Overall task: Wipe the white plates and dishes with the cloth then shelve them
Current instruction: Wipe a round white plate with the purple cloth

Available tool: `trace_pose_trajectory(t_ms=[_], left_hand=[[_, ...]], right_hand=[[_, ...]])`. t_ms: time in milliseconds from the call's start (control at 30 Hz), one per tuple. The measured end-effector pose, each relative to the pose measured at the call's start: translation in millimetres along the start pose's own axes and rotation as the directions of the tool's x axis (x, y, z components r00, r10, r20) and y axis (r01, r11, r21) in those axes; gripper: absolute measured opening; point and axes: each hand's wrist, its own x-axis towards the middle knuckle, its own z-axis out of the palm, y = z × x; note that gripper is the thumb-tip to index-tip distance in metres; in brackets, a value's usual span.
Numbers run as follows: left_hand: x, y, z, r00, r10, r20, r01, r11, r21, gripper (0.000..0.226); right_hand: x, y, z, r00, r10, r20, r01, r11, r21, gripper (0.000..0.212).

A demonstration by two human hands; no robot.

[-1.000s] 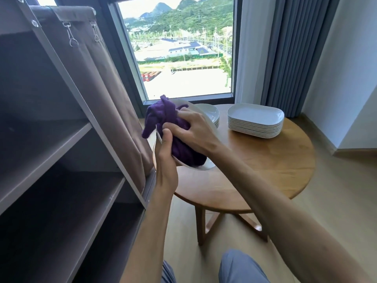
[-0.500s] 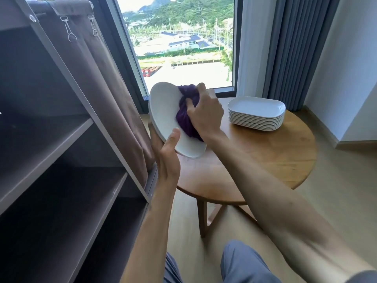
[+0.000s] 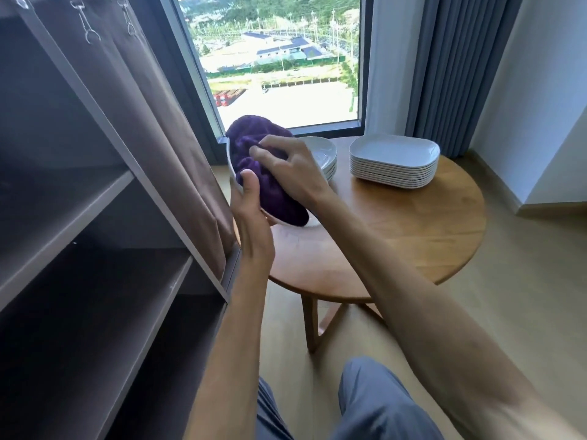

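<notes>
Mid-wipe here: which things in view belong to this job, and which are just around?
In the job:
left hand holding round white plate
right hand gripping crumpled purple cloth
stack of round white plates
stack of rounded-rectangular white dishes
grey shelf unit

Just around:
round wooden table
brown curtain
window

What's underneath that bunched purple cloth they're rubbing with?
A white plate, held by the left hand. Only its rim shows beside and below the purple cloth; the cloth and the right hand pressing it cover the plate's face.
</notes>
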Motion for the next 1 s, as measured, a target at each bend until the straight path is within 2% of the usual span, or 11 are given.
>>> trace_pose_trajectory(t_ms=[167,267,367,433,500,533,600,700,800,867,1000], left_hand=[[3.8,-5.4,-16.4,0.988,-0.131,-0.079,0.117,0.979,-0.169,0.054],[6.2,-6.6,-27.7,0.971,-0.233,-0.045,0.201,0.908,-0.367,0.059],[3.8,-8.4,-30.1,0.942,-0.313,-0.118,0.246,0.887,-0.391,0.069],[2.3,-8.8,-30.7,0.944,-0.279,-0.178,0.212,0.923,-0.321,0.067],[-0.7,-6.9,-32.5,0.960,-0.234,-0.154,0.195,0.953,-0.231,0.068],[-3.4,-7.3,-33.6,0.969,-0.215,-0.118,0.193,0.965,-0.177,0.071],[-10.7,-9.0,-32.5,0.981,-0.184,-0.055,0.180,0.981,-0.073,0.074],[-20.5,-11.0,-24.4,0.990,-0.139,0.021,0.138,0.990,0.024,0.069],[-23.0,-9.4,-16.1,0.990,-0.099,0.098,0.089,0.991,0.099,0.055],[-23.2,-5.4,-14.3,0.988,-0.080,0.131,0.062,0.989,0.131,0.054],[-20.4,5.4,-10.3,0.977,-0.069,0.201,0.024,0.976,0.217,0.054]], right_hand=[[-21.7,5.0,-19.6,0.917,0.072,0.392,-0.095,0.995,0.039,0.025],[-27.4,1.1,-25.2,0.812,0.191,0.552,-0.159,0.982,-0.106,0.019],[-20.6,-4.2,-31.8,0.743,0.352,0.570,-0.172,0.923,-0.345,0.010],[-13.7,-5.2,-37.8,0.697,0.460,0.550,-0.147,0.843,-0.518,0.010],[-8.0,-3.5,-44.7,0.688,0.557,0.465,-0.128,0.723,-0.679,0.006],[-5.6,-1.1,-47.2,0.703,0.589,0.398,-0.129,0.657,-0.743,0.005],[-1.4,7.6,-50.3,0.765,0.613,0.199,-0.206,0.525,-0.826,0.019],[-0.1,16.2,-47.1,0.856,0.517,-0.003,-0.267,0.436,-0.859,0.015],[2.7,24.9,-45.6,0.903,0.420,-0.093,-0.321,0.512,-0.797,0.010],[5.5,27.9,-46.5,0.917,0.372,-0.142,-0.356,0.606,-0.711,0.016],[9.1,18.8,-40.9,0.944,0.293,-0.154,-0.331,0.822,-0.464,0.010]])
